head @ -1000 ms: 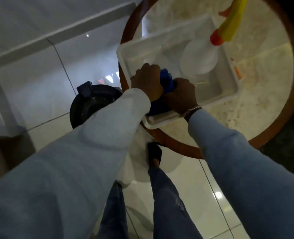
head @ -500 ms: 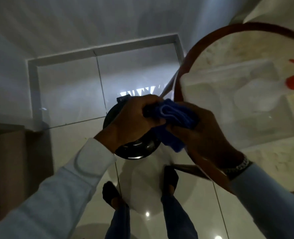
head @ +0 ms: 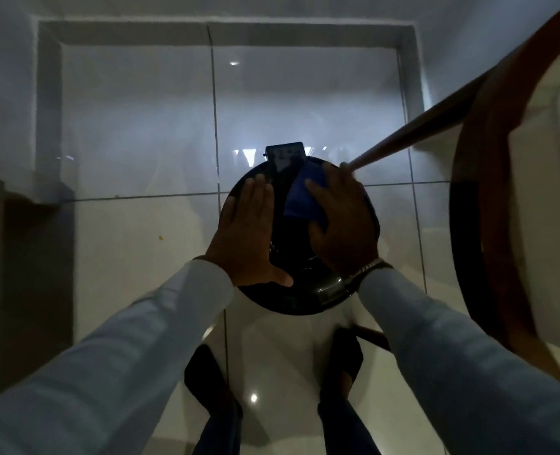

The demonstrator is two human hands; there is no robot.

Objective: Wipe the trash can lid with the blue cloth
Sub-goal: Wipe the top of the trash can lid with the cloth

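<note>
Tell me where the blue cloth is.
In the head view the blue cloth lies on the right half of the trash can lid, pressed under the right hand, with the left hand flat beside it.

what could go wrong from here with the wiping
The right hand presses the blue cloth close to the wooden table leg, so a wide stroke may knock knuckles against it. The left hand lies flat on the glossy trash can lid and may leave smears there.
</note>
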